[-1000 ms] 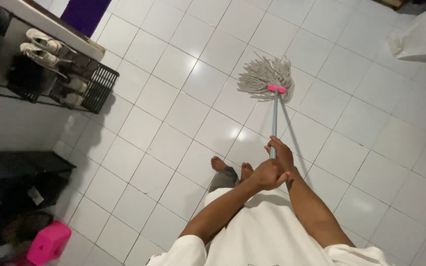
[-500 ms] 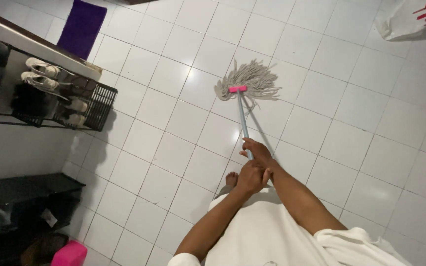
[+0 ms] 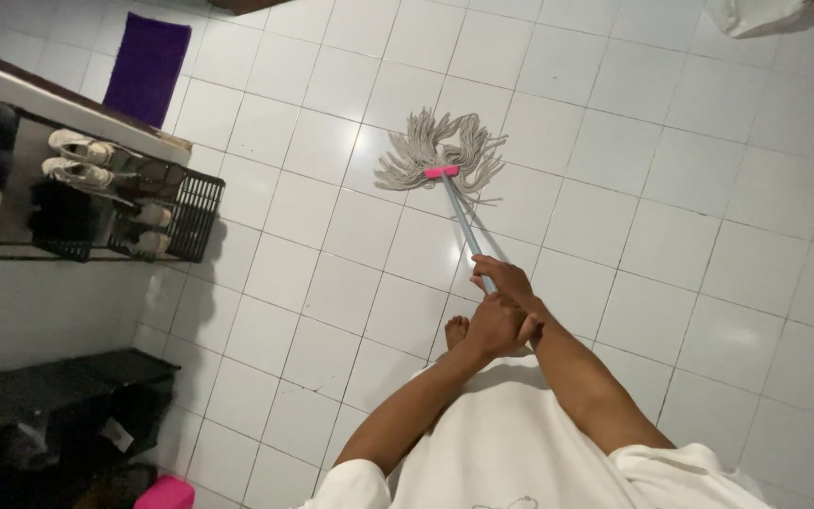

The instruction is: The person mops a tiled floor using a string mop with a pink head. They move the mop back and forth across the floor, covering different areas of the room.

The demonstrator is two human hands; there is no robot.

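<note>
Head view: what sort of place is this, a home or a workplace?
Most likely a home entryway or hall: a white tiled floor, a black shoe rack holding shoes, and a purple mat by a threshold.

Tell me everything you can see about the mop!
The mop has a head of pale, stringy cords, spread flat on the white tiled floor. A pink clamp joins the cords to a thin grey-blue handle, which slants back toward the person. The right hand grips the handle lower down, and the left hand holds it just behind.
</note>
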